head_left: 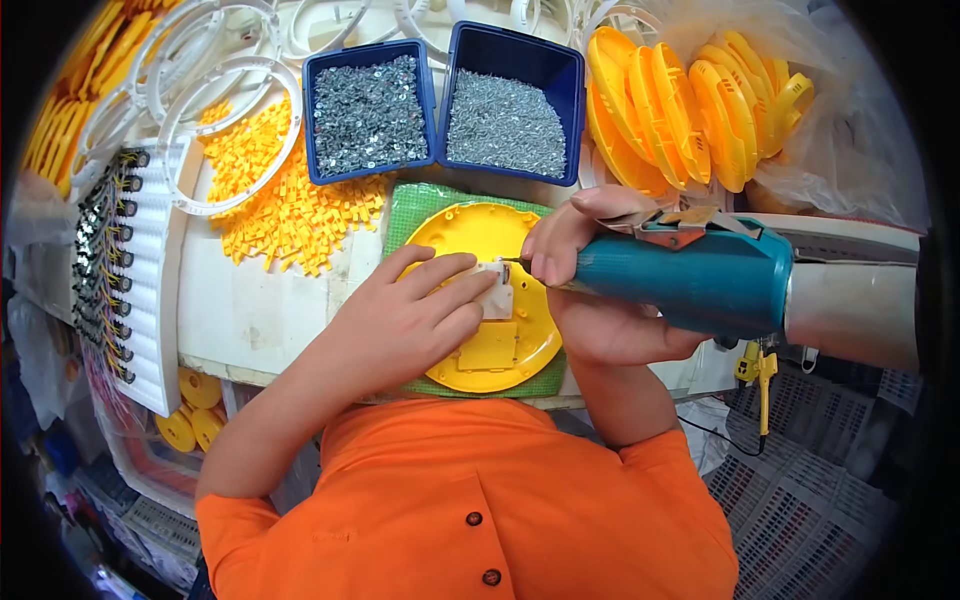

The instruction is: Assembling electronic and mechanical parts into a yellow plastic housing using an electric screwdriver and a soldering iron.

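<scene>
The disc (538,330) at frame centre looks light, stiff plastic, best held by its rim, with the left hand (415,315) spread over it and the right hand (600,325) grasping the driver (700,285).

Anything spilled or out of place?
Mildly odd: small yellow pieces lie loose on the worktable, a white ring over some, while metal parts sit in blue bins. Could be deliberate.
</scene>
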{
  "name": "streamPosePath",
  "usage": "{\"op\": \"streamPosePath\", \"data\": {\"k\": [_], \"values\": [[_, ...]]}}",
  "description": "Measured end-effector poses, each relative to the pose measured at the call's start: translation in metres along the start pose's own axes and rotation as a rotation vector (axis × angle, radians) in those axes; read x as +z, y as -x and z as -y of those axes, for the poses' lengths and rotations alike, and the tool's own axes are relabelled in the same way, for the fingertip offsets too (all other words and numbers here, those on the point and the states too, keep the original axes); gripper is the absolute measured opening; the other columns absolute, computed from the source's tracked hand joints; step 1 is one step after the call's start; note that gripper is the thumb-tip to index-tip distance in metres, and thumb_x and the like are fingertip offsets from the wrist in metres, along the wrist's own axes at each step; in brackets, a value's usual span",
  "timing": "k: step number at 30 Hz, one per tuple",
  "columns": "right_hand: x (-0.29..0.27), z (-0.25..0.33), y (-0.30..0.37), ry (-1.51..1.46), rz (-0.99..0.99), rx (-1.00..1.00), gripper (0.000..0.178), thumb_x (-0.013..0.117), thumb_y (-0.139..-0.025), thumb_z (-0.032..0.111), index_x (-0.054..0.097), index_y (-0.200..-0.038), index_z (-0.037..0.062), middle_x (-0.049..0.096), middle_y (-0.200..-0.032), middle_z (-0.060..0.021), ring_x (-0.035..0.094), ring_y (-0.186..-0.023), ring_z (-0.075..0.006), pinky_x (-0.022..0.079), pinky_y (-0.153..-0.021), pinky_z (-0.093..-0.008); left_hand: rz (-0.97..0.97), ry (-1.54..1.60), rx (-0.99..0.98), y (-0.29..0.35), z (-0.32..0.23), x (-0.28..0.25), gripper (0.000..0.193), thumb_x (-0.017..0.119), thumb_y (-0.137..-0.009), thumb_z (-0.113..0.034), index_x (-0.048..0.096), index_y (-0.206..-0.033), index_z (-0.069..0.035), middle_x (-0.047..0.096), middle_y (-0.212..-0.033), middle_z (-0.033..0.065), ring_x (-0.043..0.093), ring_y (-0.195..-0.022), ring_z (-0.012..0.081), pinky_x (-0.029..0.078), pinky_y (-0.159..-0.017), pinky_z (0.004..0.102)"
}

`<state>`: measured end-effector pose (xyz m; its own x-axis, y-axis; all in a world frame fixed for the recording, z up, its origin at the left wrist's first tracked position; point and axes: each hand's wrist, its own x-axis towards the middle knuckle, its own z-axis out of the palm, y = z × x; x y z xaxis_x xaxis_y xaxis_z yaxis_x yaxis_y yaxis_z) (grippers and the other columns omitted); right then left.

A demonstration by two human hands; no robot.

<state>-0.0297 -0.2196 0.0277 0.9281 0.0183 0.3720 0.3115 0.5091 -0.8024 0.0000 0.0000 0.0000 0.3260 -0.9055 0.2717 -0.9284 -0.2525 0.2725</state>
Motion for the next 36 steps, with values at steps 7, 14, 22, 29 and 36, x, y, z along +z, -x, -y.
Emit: {"op": "streamPosePath", "data": {"k": [7,14,22,29,36], "values": [[0.007,-0.001,0.001,0.018,-0.122,0.066,0.103,0.041,-0.082,0.087,0.057,-0.126,-0.0046,0.064,-0.082,-0.0127,0.060,-0.074,-0.0242,0.049,-0.074,-0.0370,-0.121,0.092,-0.107,0.024,-0.010,0.003,0.035,0.074,-0.085,-0.029,0.070,-0.114,-0.009,0.066,-0.130,0.0034,0.062,-0.120,0.0220,0.047,-0.100,0.0419],[-0.006,-0.016,0.001,0.078,-0.053,-0.005,0.097,0.038,-0.084,0.084,0.060,-0.116,-0.0043,0.064,-0.077,-0.0128,0.061,-0.069,-0.0258,0.051,-0.068,-0.0366,-0.130,0.073,-0.105,0.032,-0.010,0.008,0.045,0.075,-0.084,-0.033,0.069,-0.123,-0.011,0.065,-0.131,0.0036,0.062,-0.118,0.0212,0.046,-0.101,0.0414],[0.027,-0.005,-0.005,0.115,-0.047,0.088,0.100,0.040,-0.083,0.084,0.058,-0.123,-0.0062,0.064,-0.082,-0.0138,0.061,-0.075,-0.0250,0.050,-0.073,-0.0363,-0.137,0.062,-0.132,0.037,-0.012,0.008,0.050,0.073,-0.085,-0.040,0.067,-0.127,-0.013,0.062,-0.119,0.0047,0.062,-0.106,0.0211,0.044,-0.101,0.0429],[0.041,-0.014,-0.016,0.318,0.024,0.249,0.072,0.042,-0.097,0.063,0.062,-0.096,-0.0067,0.064,-0.079,-0.0182,0.061,-0.072,-0.0257,0.050,-0.069,-0.0361,-0.167,0.055,-0.158,0.039,-0.015,0.013,0.050,0.070,-0.087,-0.044,0.066,-0.127,-0.014,0.061,-0.116,0.0044,0.061,-0.106,0.0206,0.044,-0.102,0.0428],[0.033,-0.012,-0.007,0.020,-0.102,0.224,0.102,0.045,-0.083,0.084,0.056,-0.128,-0.0075,0.065,-0.081,-0.0148,0.061,-0.078,-0.0255,0.048,-0.076,-0.0368,-0.100,0.084,-0.179,0.040,-0.020,0.009,0.058,0.068,-0.087,-0.048,0.064,-0.134,-0.014,0.061,-0.126,0.0048,0.059,-0.109,0.0228,0.043,-0.105,0.0447]]}}
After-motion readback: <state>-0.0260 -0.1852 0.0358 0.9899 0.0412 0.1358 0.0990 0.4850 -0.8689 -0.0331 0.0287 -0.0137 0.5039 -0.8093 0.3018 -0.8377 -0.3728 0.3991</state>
